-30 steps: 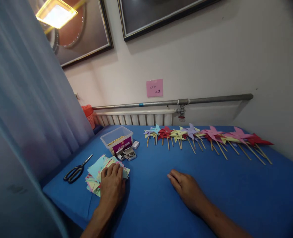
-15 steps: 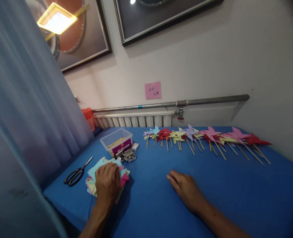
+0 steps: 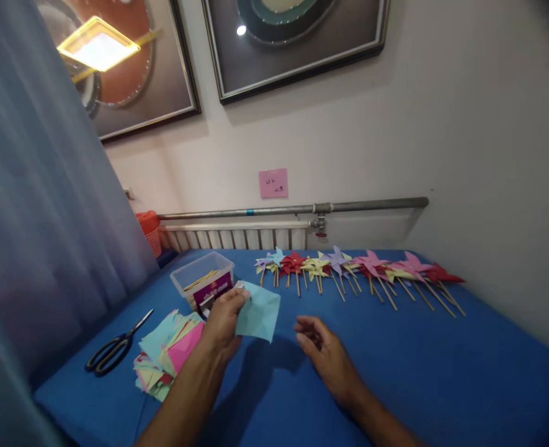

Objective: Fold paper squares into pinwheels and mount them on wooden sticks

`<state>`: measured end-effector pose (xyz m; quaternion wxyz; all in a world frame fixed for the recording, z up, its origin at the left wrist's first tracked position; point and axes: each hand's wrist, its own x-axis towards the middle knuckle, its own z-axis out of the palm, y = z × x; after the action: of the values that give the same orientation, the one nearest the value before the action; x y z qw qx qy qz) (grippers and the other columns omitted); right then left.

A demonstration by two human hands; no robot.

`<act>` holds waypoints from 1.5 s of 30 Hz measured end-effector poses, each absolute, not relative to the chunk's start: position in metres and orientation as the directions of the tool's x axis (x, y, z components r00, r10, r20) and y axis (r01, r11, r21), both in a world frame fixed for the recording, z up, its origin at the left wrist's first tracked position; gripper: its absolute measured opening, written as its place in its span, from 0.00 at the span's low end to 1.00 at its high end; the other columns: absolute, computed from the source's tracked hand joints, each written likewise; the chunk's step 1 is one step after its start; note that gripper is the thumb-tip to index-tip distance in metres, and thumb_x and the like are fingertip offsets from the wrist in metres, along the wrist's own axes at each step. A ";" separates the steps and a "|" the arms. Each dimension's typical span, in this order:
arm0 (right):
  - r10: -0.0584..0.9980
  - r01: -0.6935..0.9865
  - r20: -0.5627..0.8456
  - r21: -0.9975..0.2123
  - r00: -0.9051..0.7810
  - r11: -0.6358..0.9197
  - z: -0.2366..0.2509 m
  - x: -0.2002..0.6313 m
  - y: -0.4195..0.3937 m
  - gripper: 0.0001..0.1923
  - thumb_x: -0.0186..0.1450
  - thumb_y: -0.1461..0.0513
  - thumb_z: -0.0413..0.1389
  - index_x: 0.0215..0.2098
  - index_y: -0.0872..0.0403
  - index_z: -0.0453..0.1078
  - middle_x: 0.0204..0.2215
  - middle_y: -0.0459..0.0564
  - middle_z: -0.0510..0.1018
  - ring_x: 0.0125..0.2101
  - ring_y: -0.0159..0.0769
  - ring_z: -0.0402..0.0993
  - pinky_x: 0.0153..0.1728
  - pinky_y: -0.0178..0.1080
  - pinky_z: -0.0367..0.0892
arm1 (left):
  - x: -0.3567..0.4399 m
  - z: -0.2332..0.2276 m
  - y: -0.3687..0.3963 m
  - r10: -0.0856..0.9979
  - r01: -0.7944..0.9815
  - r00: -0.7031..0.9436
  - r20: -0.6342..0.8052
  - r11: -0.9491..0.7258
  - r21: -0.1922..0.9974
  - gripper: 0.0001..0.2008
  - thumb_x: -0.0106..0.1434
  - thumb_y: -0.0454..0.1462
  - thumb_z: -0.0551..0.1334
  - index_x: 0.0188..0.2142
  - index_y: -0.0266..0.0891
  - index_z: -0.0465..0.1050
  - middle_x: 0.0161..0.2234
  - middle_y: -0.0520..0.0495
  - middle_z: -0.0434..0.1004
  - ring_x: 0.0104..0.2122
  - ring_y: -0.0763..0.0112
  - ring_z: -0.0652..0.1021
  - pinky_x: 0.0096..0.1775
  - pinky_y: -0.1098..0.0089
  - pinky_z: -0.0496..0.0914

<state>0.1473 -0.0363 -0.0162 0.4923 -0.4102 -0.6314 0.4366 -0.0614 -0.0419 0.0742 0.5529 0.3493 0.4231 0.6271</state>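
Observation:
My left hand [image 3: 225, 316] pinches the left edge of a light-blue paper square [image 3: 258, 312], raised over the blue-covered table [image 3: 274, 410]. Facing it from the right, my right hand [image 3: 323, 354] hovers with fingers loosely curved and apart, nothing in them. Beside my left forearm lies a messy stack of coloured paper pieces [image 3: 165, 347], blue, pink, yellow and green. Behind my left hand stands a clear plastic box [image 3: 203, 276] with thin wooden sticks [image 3: 202, 279] inside. My left hand hides most of the small boxes in front of it.
Black-handled scissors [image 3: 118, 344] lie at the left. Several finished paper pinwheels [image 3: 334, 264] on sticks lie in a row along the back. A metal pipe [image 3: 371, 205] and a radiator [image 3: 237, 236] run along the wall. A blue curtain [image 3: 55, 205] hangs at the left.
My left hand has come off the paper stack and moved right, lifting a light-blue paper square. My right hand has opened its fingers and risen slightly. The view has shifted.

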 end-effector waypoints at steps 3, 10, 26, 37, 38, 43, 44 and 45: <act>0.952 -0.225 0.179 -0.967 -0.250 0.123 -0.021 0.151 -0.029 0.32 0.62 0.39 0.55 0.52 0.51 0.70 0.47 0.58 0.80 0.45 0.48 0.77 0.46 0.48 0.69 | -0.024 0.064 -0.021 0.992 -0.478 0.010 -0.124 0.114 0.871 0.13 0.47 0.36 0.72 0.24 0.35 0.69 0.18 0.54 0.70 0.17 0.77 0.69 0.24 0.74 0.64; 0.987 -0.347 0.065 -0.938 -0.150 0.009 -0.032 0.148 -0.025 0.26 0.57 0.46 0.66 0.46 0.53 0.75 0.37 0.52 0.84 0.37 0.44 0.79 0.43 0.45 0.71 | 0.012 0.008 -0.008 0.969 -0.528 0.022 -0.245 0.219 0.820 0.14 0.45 0.36 0.74 0.25 0.35 0.69 0.18 0.54 0.71 0.18 0.77 0.70 0.25 0.72 0.65; 0.995 -0.436 -0.080 -0.895 -0.051 -0.095 -0.014 0.153 -0.032 0.22 0.53 0.50 0.70 0.38 0.55 0.77 0.32 0.52 0.85 0.36 0.47 0.81 0.39 0.44 0.73 | 0.015 -0.006 -0.011 0.996 -0.265 -0.060 -0.060 0.042 0.963 0.16 0.43 0.43 0.74 0.24 0.36 0.73 0.18 0.54 0.72 0.18 0.78 0.67 0.25 0.74 0.62; 0.985 -0.452 -0.081 -0.881 -0.153 -0.142 0.002 0.155 -0.039 0.21 0.55 0.50 0.69 0.40 0.55 0.78 0.31 0.52 0.84 0.36 0.47 0.80 0.40 0.45 0.72 | 0.016 -0.006 -0.012 0.988 -0.343 -0.092 -0.123 0.085 0.936 0.18 0.40 0.44 0.75 0.25 0.35 0.74 0.19 0.51 0.74 0.18 0.76 0.69 0.24 0.73 0.64; 0.985 -0.435 -0.079 -0.890 -0.152 -0.138 0.000 0.155 -0.039 0.21 0.55 0.50 0.69 0.40 0.55 0.78 0.31 0.52 0.84 0.35 0.47 0.80 0.39 0.45 0.72 | 0.016 -0.007 -0.012 0.988 -0.346 -0.092 -0.123 0.084 0.934 0.18 0.41 0.44 0.74 0.25 0.35 0.74 0.19 0.51 0.74 0.18 0.76 0.69 0.24 0.73 0.64; 0.991 -0.362 -0.097 -0.924 -0.098 -0.126 -0.014 0.154 -0.034 0.22 0.53 0.50 0.69 0.38 0.56 0.78 0.28 0.52 0.84 0.31 0.46 0.80 0.36 0.45 0.72 | 0.017 -0.008 -0.013 0.992 -0.310 -0.070 -0.104 0.077 0.948 0.17 0.43 0.44 0.73 0.26 0.36 0.73 0.20 0.52 0.73 0.19 0.76 0.68 0.24 0.73 0.63; 0.991 -0.356 -0.102 -0.926 -0.083 -0.125 -0.017 0.154 -0.032 0.22 0.52 0.50 0.70 0.38 0.56 0.78 0.28 0.52 0.84 0.31 0.46 0.80 0.36 0.45 0.71 | 0.017 -0.007 -0.013 0.994 -0.279 -0.077 -0.079 0.054 0.959 0.16 0.44 0.43 0.73 0.26 0.36 0.72 0.20 0.53 0.72 0.19 0.76 0.68 0.25 0.73 0.63; 0.992 -0.351 -0.107 -0.928 -0.071 -0.125 -0.019 0.154 -0.031 0.22 0.52 0.50 0.70 0.38 0.56 0.78 0.28 0.52 0.84 0.31 0.46 0.80 0.36 0.45 0.71 | 0.017 -0.007 -0.013 0.995 -0.241 -0.089 -0.046 0.023 0.970 0.15 0.45 0.42 0.72 0.26 0.36 0.72 0.20 0.54 0.71 0.19 0.77 0.67 0.25 0.74 0.62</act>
<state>0.1536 -0.0306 -0.0195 0.5387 -0.4175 -0.3838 0.6230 0.0168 -0.0129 -0.0070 0.5413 0.4034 0.4676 0.5706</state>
